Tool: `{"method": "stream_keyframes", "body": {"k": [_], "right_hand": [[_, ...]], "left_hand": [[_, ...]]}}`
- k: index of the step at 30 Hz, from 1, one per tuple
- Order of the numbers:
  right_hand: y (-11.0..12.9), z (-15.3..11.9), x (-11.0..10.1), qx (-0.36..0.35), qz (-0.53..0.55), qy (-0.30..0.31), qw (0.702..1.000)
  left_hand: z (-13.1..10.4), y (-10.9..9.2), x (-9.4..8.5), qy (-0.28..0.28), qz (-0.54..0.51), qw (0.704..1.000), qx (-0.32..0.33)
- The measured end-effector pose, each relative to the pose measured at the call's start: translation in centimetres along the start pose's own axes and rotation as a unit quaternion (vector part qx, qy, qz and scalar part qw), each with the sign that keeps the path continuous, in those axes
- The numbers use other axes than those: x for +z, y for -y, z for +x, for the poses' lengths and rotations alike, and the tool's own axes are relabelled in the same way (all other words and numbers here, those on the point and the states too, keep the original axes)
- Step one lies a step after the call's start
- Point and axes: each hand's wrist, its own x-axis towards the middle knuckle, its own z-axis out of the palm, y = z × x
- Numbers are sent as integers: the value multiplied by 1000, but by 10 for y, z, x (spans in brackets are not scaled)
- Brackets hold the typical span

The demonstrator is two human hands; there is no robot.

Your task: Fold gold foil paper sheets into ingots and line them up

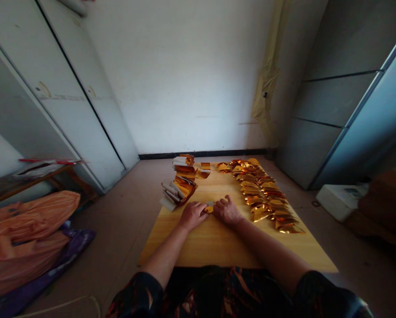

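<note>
A small gold foil paper (pixel 209 209) lies on the wooden table between my two hands. My left hand (pixel 194 215) has its fingers closed on the paper's left side. My right hand (pixel 227 210) is curled at its right side, fingers bent and pressed down; its grip is too small to make out fully. Left of the hands are bundles of gold and grey paper sheets (pixel 183 189), with more sheets (pixel 184 163) behind them. Rows of folded gold foil pieces (pixel 260 190) cover the right part of the table.
The wooden table (pixel 217 247) stands before a white wall. Orange and purple bags (pixel 28 229) lie at the left beside a low shelf. Cabinets (pixel 78 88) rise on the left, a grey cabinet (pixel 330 101) on the right. A white box (pixel 338 201) sits on the floor.
</note>
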Motion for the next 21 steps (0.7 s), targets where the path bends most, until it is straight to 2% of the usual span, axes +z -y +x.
{"method": "stream_keyframes", "body": {"k": [6,10,15,21], "right_hand": [[3,-2,-6,16,9,-7,1000],[3,1,-7,73,40,6,997],[-1,8,-4,145,120,17,982],[-10,13,0,157,130,57,977]], "left_hand": [[2,-2,5,-15,7,1000,-9],[4,-1,6,-26,-9,999,-19],[8,2,11,-33,-58,995,-76],[14,4,18,-33,-78,988,-127]]}}
